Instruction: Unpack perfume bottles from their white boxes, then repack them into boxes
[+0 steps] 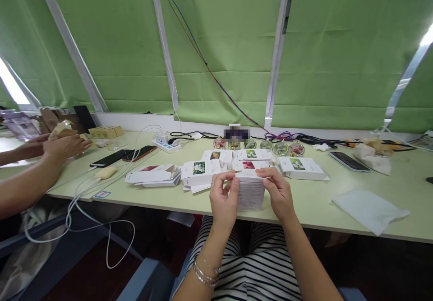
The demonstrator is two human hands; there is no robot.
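A small white printed box (251,196) stands upright near the table's front edge, held between my two hands. My left hand (224,197) grips its upper left corner, thumb against the printed side. On the opposite corner, the fingers of my right hand (278,192) are closed at the top edge. Just behind lie several flat white cartons with flower pictures: one with a white flower (203,169), one with a red flower (248,165), and one with a green picture (299,167) to the right. Farther left rests another flat carton (154,174).
Round glass bottles (281,148) stand in a row at the back. A white cloth (368,208) and a phone (348,161) lie right. Left are two phones, a power strip (167,145), loose white cables (71,201), and a co-worker's hands (62,146) holding a small box.
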